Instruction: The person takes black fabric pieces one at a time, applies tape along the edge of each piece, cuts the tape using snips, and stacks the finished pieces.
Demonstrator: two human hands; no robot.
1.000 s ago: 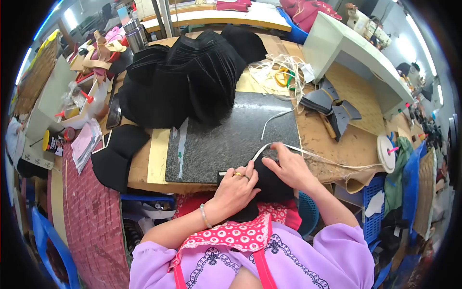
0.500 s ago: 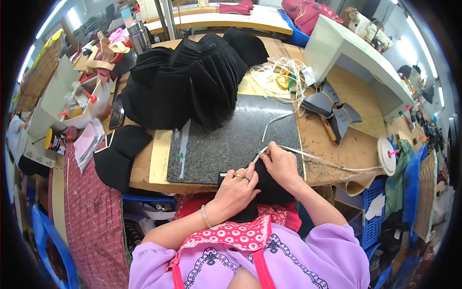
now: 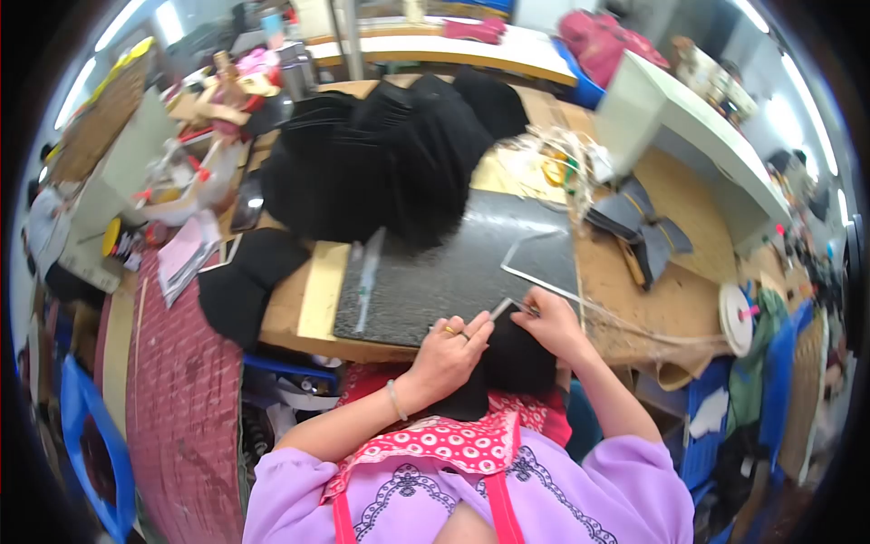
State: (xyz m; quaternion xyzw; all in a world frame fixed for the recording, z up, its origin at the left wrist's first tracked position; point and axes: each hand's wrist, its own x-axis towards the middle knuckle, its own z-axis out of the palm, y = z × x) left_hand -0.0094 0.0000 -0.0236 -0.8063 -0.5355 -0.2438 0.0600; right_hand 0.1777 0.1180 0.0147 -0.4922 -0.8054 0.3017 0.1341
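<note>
A black fabric piece (image 3: 518, 361) lies at the front edge of the dark stone slab (image 3: 435, 281), partly over my lap. My left hand (image 3: 446, 360) rests on its left part, fingers stretched out and pointing up to the right. At the piece's upper edge my right hand (image 3: 551, 323) is closed, its fingertips pinched together; what they hold is too small and blurred to name. A short pale strip end shows between the two hands. White tape (image 3: 544, 283) lies bent on the slab and runs right to a white reel (image 3: 736, 319).
Stacked black pieces (image 3: 362, 163) cover the slab's back left, and another black piece (image 3: 240, 295) lies left. Tangled white tape (image 3: 566, 163), a wooden-handled tool (image 3: 632, 263) and grey pieces (image 3: 666, 238) sit right, beside a white shelf (image 3: 689, 118).
The view has shifted, and the scene sits further right. My right hand has closed and moved off the white tape, which now lies bent on the slab. My left hand stays on the black piece.
</note>
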